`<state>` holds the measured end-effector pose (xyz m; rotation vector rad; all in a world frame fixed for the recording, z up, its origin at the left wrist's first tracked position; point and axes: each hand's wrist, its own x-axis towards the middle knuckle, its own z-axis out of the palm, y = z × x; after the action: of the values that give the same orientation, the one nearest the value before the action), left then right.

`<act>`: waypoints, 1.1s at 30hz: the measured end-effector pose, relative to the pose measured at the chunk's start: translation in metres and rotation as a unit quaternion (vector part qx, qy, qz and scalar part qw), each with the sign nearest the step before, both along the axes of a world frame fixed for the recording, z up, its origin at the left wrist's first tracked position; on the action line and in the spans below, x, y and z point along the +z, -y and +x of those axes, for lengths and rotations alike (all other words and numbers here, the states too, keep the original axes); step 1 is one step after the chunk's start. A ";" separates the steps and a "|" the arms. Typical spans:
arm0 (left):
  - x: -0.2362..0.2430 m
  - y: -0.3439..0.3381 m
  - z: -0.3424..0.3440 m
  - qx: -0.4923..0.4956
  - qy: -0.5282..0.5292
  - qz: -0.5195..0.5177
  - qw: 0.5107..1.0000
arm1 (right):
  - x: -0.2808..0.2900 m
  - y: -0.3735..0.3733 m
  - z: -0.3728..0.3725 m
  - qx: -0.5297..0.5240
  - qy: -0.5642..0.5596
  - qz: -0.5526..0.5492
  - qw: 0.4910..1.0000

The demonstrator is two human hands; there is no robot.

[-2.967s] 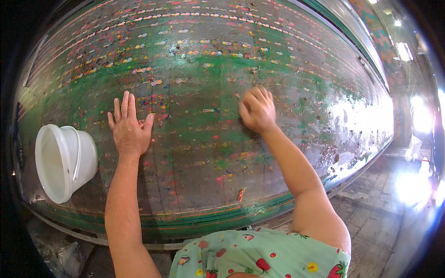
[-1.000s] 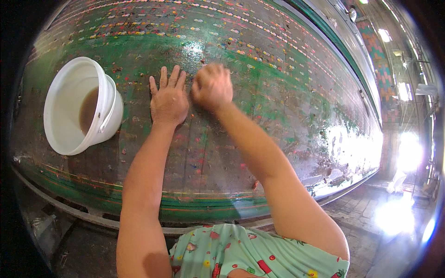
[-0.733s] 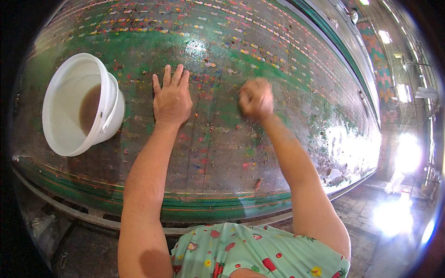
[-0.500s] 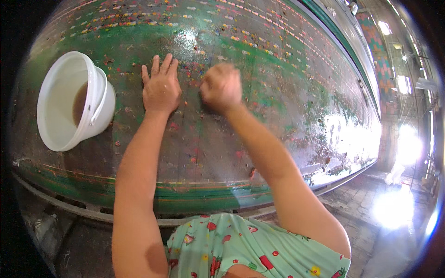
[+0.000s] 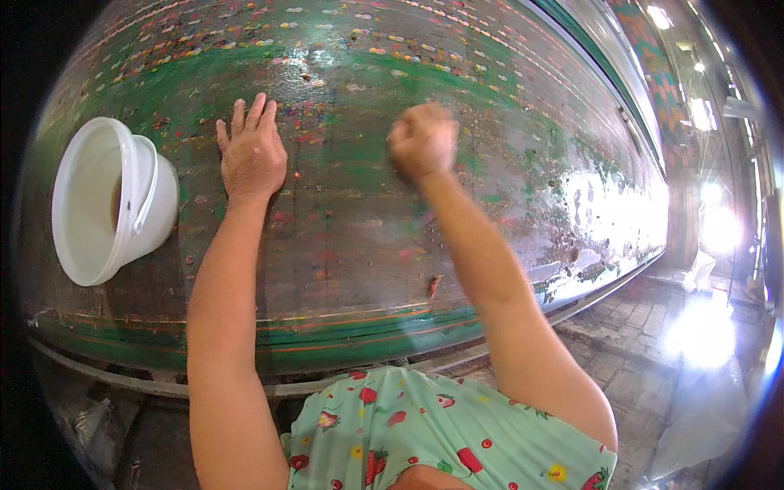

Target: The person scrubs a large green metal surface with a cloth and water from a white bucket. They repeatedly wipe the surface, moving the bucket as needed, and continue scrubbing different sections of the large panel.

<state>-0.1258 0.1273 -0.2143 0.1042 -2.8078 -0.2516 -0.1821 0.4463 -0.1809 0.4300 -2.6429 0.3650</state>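
Note:
My left hand (image 5: 251,158) lies on the wet, paint-marked green and grey surface (image 5: 343,245) of a long table, palm down, fingers apart. To its right, my right hand (image 5: 423,140) is closed and smeared by motion on the same surface; whatever is in it is hidden. Small coloured specks lie around both hands, with rows of pale marks farther back. A white plastic bucket (image 5: 91,204) with brownish liquid inside stands at the left, beside my left forearm.
The table's near edge (image 5: 351,351) runs across below my forearms, with a rail under it. A tiled floor (image 5: 621,343) lies at the lower right. A metal track (image 5: 621,73) follows the far right edge. Bright lights and hanging cords are at the right.
My right hand has moved back and forth sideways, now standing right of where it was half a second ago. My left hand sits slightly farther left in view, still flat.

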 end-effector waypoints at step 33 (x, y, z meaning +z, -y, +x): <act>0.001 0.008 -0.001 -0.056 0.048 -0.070 0.995 | -0.012 -0.101 0.054 -0.166 -0.048 -0.001 0.985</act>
<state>-0.1269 0.1193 -0.2138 -0.0758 -2.9214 -0.0779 -0.1277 0.5477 -0.1934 0.0009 -2.5592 0.2324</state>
